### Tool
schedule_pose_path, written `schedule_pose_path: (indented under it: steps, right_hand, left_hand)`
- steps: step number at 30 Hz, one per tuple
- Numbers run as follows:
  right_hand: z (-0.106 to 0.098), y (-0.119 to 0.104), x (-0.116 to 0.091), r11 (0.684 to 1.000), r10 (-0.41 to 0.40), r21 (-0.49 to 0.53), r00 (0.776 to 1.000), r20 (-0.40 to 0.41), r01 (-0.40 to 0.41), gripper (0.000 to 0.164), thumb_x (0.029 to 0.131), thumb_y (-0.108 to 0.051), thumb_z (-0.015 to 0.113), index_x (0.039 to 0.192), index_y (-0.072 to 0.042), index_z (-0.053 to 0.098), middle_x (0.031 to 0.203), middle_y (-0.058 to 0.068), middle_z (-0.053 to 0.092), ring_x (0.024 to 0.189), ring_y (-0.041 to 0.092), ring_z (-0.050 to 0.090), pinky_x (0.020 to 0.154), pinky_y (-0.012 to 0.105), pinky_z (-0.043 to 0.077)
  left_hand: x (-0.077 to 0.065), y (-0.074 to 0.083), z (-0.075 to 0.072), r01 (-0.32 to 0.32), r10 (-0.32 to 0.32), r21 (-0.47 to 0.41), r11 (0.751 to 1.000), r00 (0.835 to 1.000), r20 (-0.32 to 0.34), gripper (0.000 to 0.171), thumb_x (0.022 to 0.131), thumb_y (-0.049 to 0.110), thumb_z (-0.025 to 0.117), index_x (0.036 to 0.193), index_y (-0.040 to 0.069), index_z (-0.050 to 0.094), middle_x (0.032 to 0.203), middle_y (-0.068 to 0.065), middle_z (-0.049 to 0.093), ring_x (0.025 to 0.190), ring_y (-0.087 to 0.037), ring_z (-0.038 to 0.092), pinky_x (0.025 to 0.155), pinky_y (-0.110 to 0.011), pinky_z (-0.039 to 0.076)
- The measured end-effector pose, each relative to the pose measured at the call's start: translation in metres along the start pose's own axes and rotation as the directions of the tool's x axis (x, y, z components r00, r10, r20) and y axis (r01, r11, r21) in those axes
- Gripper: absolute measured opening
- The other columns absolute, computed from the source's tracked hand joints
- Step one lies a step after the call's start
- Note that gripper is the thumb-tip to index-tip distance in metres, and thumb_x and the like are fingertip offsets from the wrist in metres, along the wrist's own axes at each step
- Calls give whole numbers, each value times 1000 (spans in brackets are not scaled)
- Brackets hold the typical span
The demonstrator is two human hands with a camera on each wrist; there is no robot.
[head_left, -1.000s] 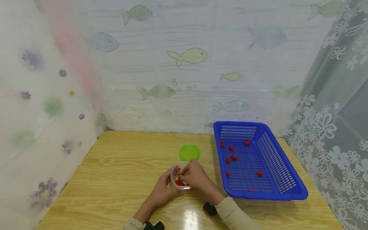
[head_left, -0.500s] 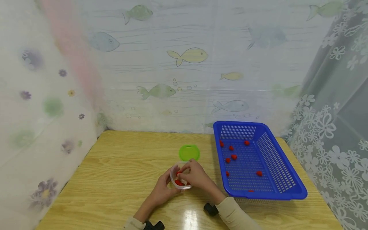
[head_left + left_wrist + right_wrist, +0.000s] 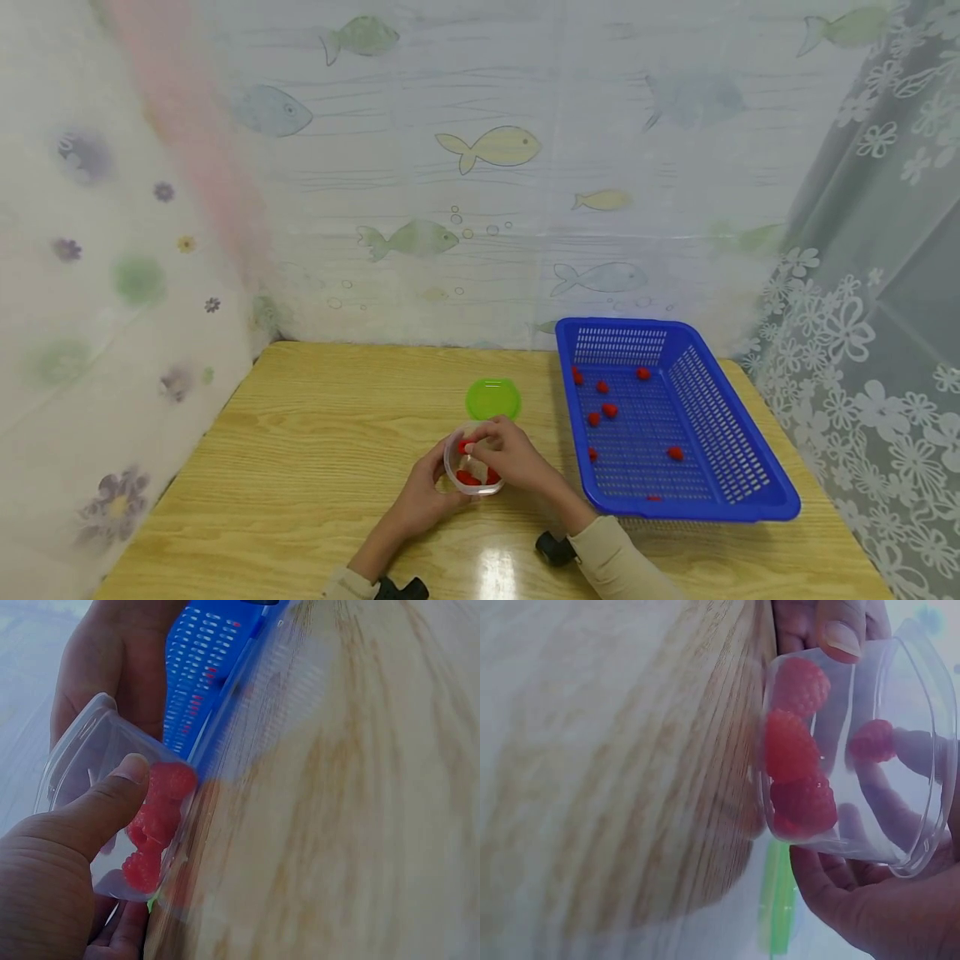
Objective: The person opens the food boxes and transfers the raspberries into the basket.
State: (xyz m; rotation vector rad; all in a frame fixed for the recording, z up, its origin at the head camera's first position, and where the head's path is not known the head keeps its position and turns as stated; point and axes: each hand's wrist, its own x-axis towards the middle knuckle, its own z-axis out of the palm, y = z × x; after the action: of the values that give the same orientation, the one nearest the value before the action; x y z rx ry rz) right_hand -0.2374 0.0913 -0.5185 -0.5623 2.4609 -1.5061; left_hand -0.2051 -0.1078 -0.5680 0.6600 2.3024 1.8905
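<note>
My left hand grips a clear plastic container just above or on the table, its thumb pressed along the wall. Several red raspberries lie along the container's bottom. From the right, my right hand reaches over the rim with its fingers inside. Its fingertips pinch another raspberry, which sits apart from those on the bottom. Through the clear wall, the right wrist view shows that pinched raspberry clearly. Part of the container's far side is hidden by the right hand in the head view.
A green lid lies on the wooden table just beyond the container. To the right stands a blue perforated basket with several red raspberries scattered inside. Fish-patterned curtains hang behind the table.
The right fingers and the pinched raspberry have shifted slightly toward the container's far side. Another raspberry near the front right of the container shows more clearly. The left hand stays in place.
</note>
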Motion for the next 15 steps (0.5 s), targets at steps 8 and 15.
schedule_pose_path:
  steps: [8,15]
  right_hand:
    - [0,-2,-3,1000,-17,25,999,-33,18,17,99,-23,65,104,-10,75,122,11,59,114,31,57,94,52,51]
    - [1,0,-5,999,-43,25,997,-67,45,17,99,-26,66,99,-11,74,128,15,57,126,36,51,103,63,45]
  left_hand:
    - [-1,1,0,40,-40,-3,999,999,-3,92,78,12,88,156,15,39,154,-5,48,139,-24,49,112,-27,43]
    - [-1,0,0,11,-11,6,1000,1000,4,88,81,14,86,156,13,39,154,-9,48,141,-29,46,114,-37,42]
